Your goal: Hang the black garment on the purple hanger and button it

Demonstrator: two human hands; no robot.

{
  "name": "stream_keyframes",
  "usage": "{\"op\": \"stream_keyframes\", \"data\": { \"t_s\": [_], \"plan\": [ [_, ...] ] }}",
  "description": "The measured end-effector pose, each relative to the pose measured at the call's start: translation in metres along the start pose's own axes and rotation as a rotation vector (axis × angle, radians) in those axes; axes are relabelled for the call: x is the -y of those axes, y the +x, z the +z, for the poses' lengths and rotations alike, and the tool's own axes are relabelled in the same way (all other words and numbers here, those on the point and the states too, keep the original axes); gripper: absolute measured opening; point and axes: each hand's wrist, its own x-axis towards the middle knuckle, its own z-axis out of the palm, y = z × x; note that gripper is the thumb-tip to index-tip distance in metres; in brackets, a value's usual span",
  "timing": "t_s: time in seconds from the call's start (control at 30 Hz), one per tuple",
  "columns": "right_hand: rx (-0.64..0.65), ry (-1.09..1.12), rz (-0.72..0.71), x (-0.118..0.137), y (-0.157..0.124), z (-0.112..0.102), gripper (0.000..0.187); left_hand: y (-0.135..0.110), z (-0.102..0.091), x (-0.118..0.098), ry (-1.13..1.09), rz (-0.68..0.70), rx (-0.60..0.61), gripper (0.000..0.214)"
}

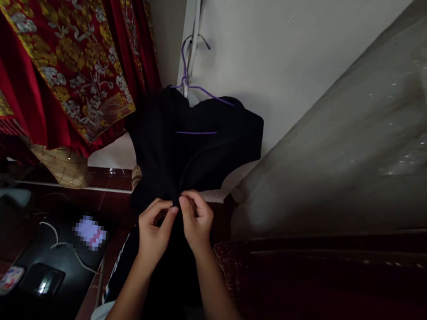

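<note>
A black short-sleeved garment (pixel 152 146) hangs on a purple wire hanger (pixel 210 94), hooked near a thin white pole (pixel 196 16). My left hand (pixel 156 223) pinches the garment's front edge between thumb and fingers. Close beside it, my right hand (pixel 196 215) pinches the front at the same height, thumb and forefinger together. The two hands almost meet at the middle of the front. Above them the neckline gapes and shows the hanger's lower bar. Whether a button or other fastener lies between the fingertips is too dark to make out.
Red embroidered cloth (pixel 88 59) hangs at the left. Clear plastic sheeting (pixel 351 131) covers something large at the right, above dark red fabric (pixel 336 302). A black seat or bench (pixel 75 278) at lower left bears a phone (pixel 42 279), a blurred-out item and a white cable (pixel 82 262).
</note>
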Motion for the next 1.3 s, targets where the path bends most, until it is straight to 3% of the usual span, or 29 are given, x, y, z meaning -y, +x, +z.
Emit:
{"op": "stream_keyframes", "data": {
  "t_s": [0.2, 0.33, 0.43, 0.63, 0.73, 0.8, 0.87, 1.0, 1.1, 1.17, 1.3],
  "plan": [
    [-0.115, -0.032, -0.108, -0.003, -0.001, -0.010, 0.007, -0.002, 0.012, 0.003, -0.004, -0.031, 0.016, 0.008],
    [-0.051, -0.099, -0.274, 0.004, 0.021, -0.014, 0.010, -0.001, 0.013, 0.001, 0.013, -0.006, 0.001, 0.009],
    [-0.022, -0.182, -0.418, 0.012, 0.065, -0.012, 0.014, -0.005, 0.014, 0.001, 0.030, -0.008, 0.031, 0.013],
    [-0.105, -0.325, -0.565, 0.016, 0.202, 0.002, 0.035, -0.032, 0.042, 0.008, 0.103, 0.020, 0.181, 0.018],
    [-0.101, -0.352, -0.603, 0.019, 0.243, 0.002, 0.038, -0.035, 0.052, 0.012, 0.099, 0.091, 0.237, 0.015],
    [-0.049, -0.342, -0.603, 0.023, 0.248, 0.000, 0.036, -0.019, 0.050, 0.008, 0.107, 0.176, 0.300, 0.014],
    [0.010, -0.333, -0.591, 0.027, 0.241, -0.005, 0.033, 0.014, 0.043, -0.002, 0.125, 0.277, 0.346, 0.019],
    [0.088, -0.355, -0.583, 0.038, 0.219, -0.016, 0.028, 0.119, 0.033, -0.035, 0.154, 0.508, 0.166, 0.034],
    [0.083, -0.383, -0.584, 0.045, 0.211, -0.019, 0.025, 0.187, 0.033, -0.058, 0.291, 0.668, 0.193, 0.033],
    [0.068, -0.413, -0.581, 0.047, 0.210, -0.019, 0.025, 0.211, 0.035, -0.070, 0.420, 0.710, 0.263, 0.028],
    [0.139, -0.560, -0.640, 0.036, 0.217, -0.017, 0.026, 0.219, 0.036, -0.081, 0.529, 0.658, 0.263, 0.029]
  ]
}}
